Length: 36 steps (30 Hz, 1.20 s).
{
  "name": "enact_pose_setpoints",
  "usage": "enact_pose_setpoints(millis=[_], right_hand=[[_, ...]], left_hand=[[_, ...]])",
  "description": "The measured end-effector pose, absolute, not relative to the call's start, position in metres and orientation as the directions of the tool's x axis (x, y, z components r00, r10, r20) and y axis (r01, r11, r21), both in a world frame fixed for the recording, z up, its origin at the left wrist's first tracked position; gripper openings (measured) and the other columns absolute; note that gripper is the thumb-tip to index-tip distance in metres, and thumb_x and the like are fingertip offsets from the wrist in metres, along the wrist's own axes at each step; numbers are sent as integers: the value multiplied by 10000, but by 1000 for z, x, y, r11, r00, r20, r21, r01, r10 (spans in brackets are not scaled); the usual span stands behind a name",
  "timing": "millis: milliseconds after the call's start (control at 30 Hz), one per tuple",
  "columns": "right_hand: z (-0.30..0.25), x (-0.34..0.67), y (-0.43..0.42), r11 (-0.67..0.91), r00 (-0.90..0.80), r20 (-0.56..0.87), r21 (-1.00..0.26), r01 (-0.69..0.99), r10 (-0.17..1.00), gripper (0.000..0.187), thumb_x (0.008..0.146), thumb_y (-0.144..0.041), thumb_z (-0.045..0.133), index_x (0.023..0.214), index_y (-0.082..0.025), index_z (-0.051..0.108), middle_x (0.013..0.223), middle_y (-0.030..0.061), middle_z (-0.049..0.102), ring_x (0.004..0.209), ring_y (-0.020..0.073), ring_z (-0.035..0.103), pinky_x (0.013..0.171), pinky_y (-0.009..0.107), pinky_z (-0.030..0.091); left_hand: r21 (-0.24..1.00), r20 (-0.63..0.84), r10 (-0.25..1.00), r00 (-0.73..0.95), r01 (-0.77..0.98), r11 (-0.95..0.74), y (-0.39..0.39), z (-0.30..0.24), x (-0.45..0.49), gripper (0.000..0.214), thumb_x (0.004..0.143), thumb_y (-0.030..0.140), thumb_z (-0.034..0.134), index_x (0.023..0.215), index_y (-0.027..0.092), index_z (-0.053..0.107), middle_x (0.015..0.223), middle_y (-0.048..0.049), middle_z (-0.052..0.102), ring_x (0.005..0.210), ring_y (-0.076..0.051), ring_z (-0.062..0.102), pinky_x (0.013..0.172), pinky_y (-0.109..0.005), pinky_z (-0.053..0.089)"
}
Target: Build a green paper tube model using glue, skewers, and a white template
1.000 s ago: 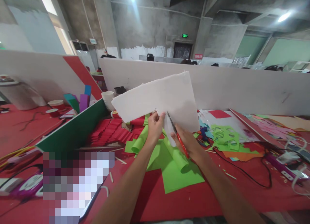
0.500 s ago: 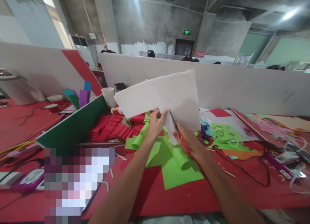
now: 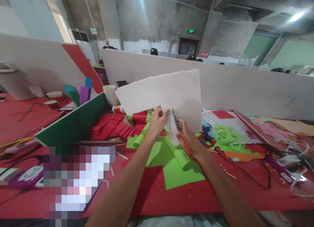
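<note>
One white sheet (image 3: 159,91) is held up above the red counter (image 3: 152,200), its lower edge pinched between the thumb and fingers of the left hand (image 3: 159,119). A pair of red-handled scissors (image 3: 186,144) is gripped by the right hand (image 3: 188,134), with the blades pointed upward and laid along the sheet, just beside the left thumb; how far they are parted cannot be told. Between the two hands, a narrow white strip is left hanging down from the sheet.

Below, the counter is covered by a light green sheet (image 3: 181,179), on which a curled green roll (image 3: 176,151) is seen. To the left, folded red paper (image 3: 105,127) is heaped beside a dark green board (image 3: 73,117), near stacked white cups (image 3: 111,96). To the right, a green cut-out (image 3: 225,137) is spread near an orange piece (image 3: 245,156).
</note>
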State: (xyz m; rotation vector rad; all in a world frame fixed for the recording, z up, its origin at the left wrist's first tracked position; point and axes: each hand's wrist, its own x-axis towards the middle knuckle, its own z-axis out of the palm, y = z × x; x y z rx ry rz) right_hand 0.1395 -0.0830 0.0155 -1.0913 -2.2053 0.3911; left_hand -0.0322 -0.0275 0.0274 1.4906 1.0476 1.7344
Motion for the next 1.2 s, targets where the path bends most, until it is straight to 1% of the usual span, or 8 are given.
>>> enact_pose_setpoints(millis=[200, 400, 467, 600, 667, 800, 1033, 1200], right_hand=[[19, 144, -85, 630, -468, 422, -499, 595, 776, 530, 983, -539, 324, 1417, -237, 292, 1102, 113, 661, 821, 257, 658, 734, 358, 516], [20, 146, -82, 660, -465, 473, -459, 595, 748, 591, 976, -570, 321, 1462, -235, 321, 1283, 136, 599, 983, 289, 645, 818, 387, 509], [18, 144, -83, 669, -460, 490, -477, 570, 741, 621, 975, -586, 306, 1486, -235, 291, 1320, 135, 581, 1047, 290, 633, 863, 394, 504], [15, 140, -84, 688, -464, 508, -528, 499, 726, 713, 970, -611, 268, 1549, -217, 137, 1460, 152, 464, 1222, 299, 554, 986, 413, 458], [16, 139, -83, 694, -475, 507, -540, 476, 720, 724, 970, -609, 272, 1560, -218, 117, 1500, 141, 419, 1275, 300, 516, 1030, 423, 434], [18, 142, -79, 699, -495, 495, -526, 484, 714, 688, 967, -595, 310, 1554, -252, 201, 1497, 98, 441, 1362, 295, 428, 1104, 450, 371], [18, 145, -74, 666, -474, 467, -523, 533, 746, 634, 966, -549, 382, 1529, -270, 297, 1396, 79, 561, 1296, 299, 508, 1066, 470, 422], [15, 140, -73, 652, -439, 484, -518, 555, 757, 597, 967, -513, 410, 1514, -284, 334, 1419, 55, 543, 1304, 299, 504, 1064, 468, 430]], left_hand=[[857, 511, 838, -192, 38, -514, -31, 32, -31, 336, 829, 407, 639, 612, 172, 537, 525, 29, 427, 488, -101, 354, 465, -248, 257], [843, 537, 816, -215, 114, -525, -37, 39, -30, 332, 857, 376, 602, 612, 179, 497, 540, 29, 410, 506, -103, 346, 484, -254, 252], [835, 550, 810, -205, 129, -534, -40, 41, -30, 320, 866, 370, 591, 627, 178, 501, 556, 26, 422, 519, -105, 357, 494, -253, 260], [823, 567, 800, -196, 144, -549, -42, 44, -31, 322, 856, 367, 607, 621, 175, 499, 571, 25, 431, 539, -106, 370, 508, -249, 269], [824, 566, 800, -200, 149, -546, -42, 44, -32, 327, 856, 356, 603, 607, 175, 492, 563, 25, 426, 540, -108, 368, 508, -249, 269], [836, 549, 811, -202, 130, -533, -38, 42, -32, 296, 850, 335, 598, 616, 173, 517, 562, 21, 440, 536, -111, 370, 503, -248, 275], [834, 552, 808, -204, 116, -540, -35, 38, -33, 266, 849, 361, 594, 672, 163, 582, 590, 3, 499, 547, -121, 407, 493, -243, 296], [842, 539, 814, -215, 121, -526, -33, 36, -33, 274, 843, 375, 605, 673, 161, 588, 591, 3, 506, 542, -120, 414, 493, -243, 300]])
